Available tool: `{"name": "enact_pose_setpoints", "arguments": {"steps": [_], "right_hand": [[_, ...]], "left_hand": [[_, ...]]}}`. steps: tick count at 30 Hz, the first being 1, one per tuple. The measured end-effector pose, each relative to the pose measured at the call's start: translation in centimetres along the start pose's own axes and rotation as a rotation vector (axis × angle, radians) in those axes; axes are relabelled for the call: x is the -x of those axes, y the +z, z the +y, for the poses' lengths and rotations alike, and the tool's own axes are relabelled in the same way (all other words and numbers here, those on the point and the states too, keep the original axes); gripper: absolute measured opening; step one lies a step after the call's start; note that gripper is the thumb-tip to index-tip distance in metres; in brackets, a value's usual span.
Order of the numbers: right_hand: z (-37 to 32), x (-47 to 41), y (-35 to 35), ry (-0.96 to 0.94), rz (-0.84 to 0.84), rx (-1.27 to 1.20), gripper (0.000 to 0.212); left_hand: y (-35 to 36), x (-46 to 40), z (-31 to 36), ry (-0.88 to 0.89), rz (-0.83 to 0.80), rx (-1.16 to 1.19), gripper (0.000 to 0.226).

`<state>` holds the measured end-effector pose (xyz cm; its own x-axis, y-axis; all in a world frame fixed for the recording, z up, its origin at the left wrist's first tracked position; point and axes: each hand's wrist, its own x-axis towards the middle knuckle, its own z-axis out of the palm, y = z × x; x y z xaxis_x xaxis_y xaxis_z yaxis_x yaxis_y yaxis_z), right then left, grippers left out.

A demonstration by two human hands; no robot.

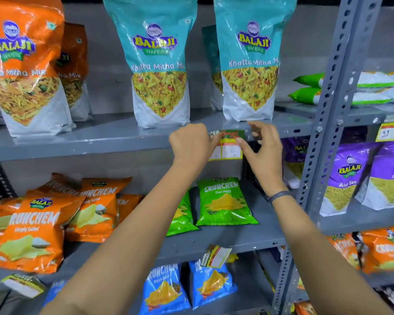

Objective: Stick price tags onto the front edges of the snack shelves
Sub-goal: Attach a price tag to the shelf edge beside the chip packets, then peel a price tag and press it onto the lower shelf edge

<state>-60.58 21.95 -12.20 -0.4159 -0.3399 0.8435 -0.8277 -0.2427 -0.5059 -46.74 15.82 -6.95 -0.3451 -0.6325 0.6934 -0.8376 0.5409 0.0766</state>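
A price tag [228,147] with a green and red top and a white, yellow-framed lower part lies against the front edge of the upper grey shelf [77,146], below two teal Balaji bags. My left hand [191,144] is curled at the tag's left edge, fingertips on it. My right hand [259,144] pinches the tag's right edge with thumb and fingers. Another tag [215,255] hangs tilted from the front edge of the middle shelf [237,243]. A third tag [23,284] sits at the lower left shelf edge.
Teal bags [159,64] and orange bags [25,64] stand on the upper shelf. Orange packets [34,230] and green Crunchem packets [223,201] lie on the middle shelf, blue ones [164,289] below. A perforated grey upright [334,110] stands right; purple bags [346,176] and a yellow tag [392,131] beyond it.
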Motion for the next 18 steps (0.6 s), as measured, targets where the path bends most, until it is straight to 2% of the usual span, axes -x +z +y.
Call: {"name": "enact_pose_setpoints", "arguments": {"steps": [3,6,9,13,15,18], "right_hand": [[0.9,4.6,0.2,0.055,0.078,-0.019,0.031],[2.7,10.0,0.9,0.142,-0.005,-0.032,0.024],[4.8,15.1,2.1,0.2,-0.173,0.015,0.017],[7.0,20.3,3.8,0.31,-0.506,0.114,0.016],[7.7,21.8,4.7,0.347,-0.652,0.131,0.019],[8.4,23.0,6.0,0.349,-0.798,0.215,0.024]], "left_hand": [[1.7,3.2,-1.0,-0.101,-0.028,0.071,0.067],[5.4,8.2,-2.2,-0.19,-0.186,0.153,0.072],[10.2,13.9,-3.4,-0.27,-0.533,0.195,0.064],[16.3,20.6,-5.4,-0.389,-1.073,0.348,0.045],[18.8,23.0,-6.1,-0.465,-1.171,0.421,0.029],[20.8,24.9,-6.3,-0.596,-1.182,0.515,0.013]]}}
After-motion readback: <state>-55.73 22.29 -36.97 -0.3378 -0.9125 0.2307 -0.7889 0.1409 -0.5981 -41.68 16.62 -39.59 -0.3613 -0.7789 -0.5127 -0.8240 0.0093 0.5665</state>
